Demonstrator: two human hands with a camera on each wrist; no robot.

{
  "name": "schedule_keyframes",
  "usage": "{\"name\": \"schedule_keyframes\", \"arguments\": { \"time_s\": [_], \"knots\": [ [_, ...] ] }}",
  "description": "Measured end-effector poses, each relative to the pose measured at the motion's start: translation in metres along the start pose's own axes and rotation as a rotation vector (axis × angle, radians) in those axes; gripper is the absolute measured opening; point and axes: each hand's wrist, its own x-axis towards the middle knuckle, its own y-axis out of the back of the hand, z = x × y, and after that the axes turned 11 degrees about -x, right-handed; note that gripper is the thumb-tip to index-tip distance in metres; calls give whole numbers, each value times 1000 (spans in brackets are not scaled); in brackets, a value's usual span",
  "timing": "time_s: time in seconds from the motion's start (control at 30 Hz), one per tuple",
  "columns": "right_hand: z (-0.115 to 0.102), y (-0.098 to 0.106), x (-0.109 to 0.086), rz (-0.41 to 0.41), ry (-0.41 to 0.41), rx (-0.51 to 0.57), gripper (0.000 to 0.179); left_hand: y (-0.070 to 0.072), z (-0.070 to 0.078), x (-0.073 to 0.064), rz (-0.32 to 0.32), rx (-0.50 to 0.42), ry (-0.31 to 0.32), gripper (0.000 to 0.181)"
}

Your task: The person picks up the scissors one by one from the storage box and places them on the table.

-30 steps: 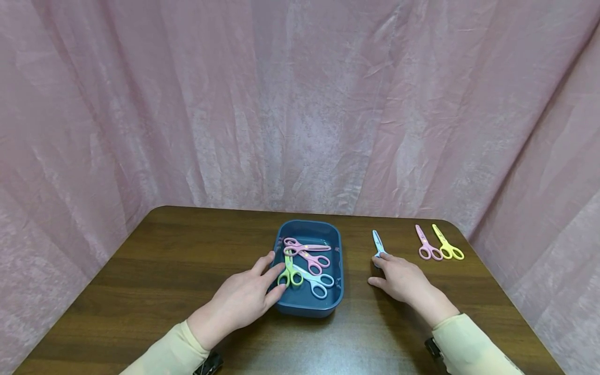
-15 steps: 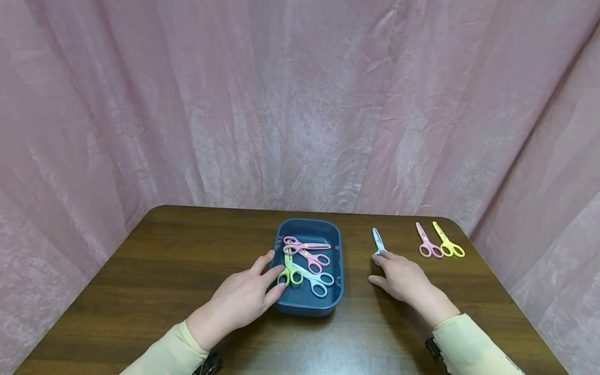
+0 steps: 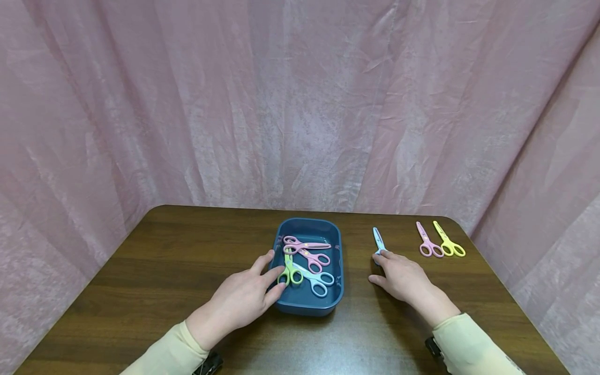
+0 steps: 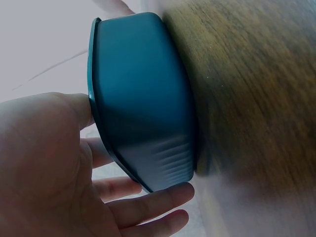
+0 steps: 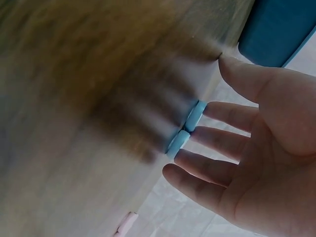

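Observation:
My left hand (image 3: 239, 299) rests at the left rim of a dark blue plastic bin (image 3: 307, 311), its fingers loosely extended. In the left wrist view, the thumb meets the rim and two fingertips (image 4: 180, 192) lie along the bin's outer end. Inside are two pink pairs of scissors (image 3: 307, 246), a green pair (image 3: 290, 272) and a light blue pair (image 3: 319, 281), overlapping. On the table to the right, my right hand (image 3: 405, 278) touches another light blue pair of scissors (image 3: 378, 238). Its fingertips lie over the handle loops (image 5: 196, 115), with the thumb held apart; the fingers partly hide the loops.
A pink pair of scissors (image 3: 426, 244) and a yellow pair (image 3: 448, 242) lie side by side near the table's far right corner. The brown wooden table (image 3: 187, 250) extends left of the bin. A pink curtain (image 3: 300, 104) hangs behind it.

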Motion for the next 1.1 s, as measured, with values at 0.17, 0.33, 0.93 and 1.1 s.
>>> {"name": "schedule_keyframes", "arguments": {
  "time_s": [0.17, 0.33, 0.93, 1.1],
  "knots": [
    [1, 1, 1, -3, 7, -8, 56, 0, 0, 0, 10, -2, -11, 51],
    [3, 2, 3, -13, 7, -9, 55, 0, 0, 0, 10, 3, -13, 51],
    [13, 2, 13, -42, -7, -4, 56, 2, 0, 0, -18, -8, 20, 51],
    [12, 2, 10, -32, -15, -1, 55, 2, 0, 0, -28, -12, 25, 52]
  ]
}}
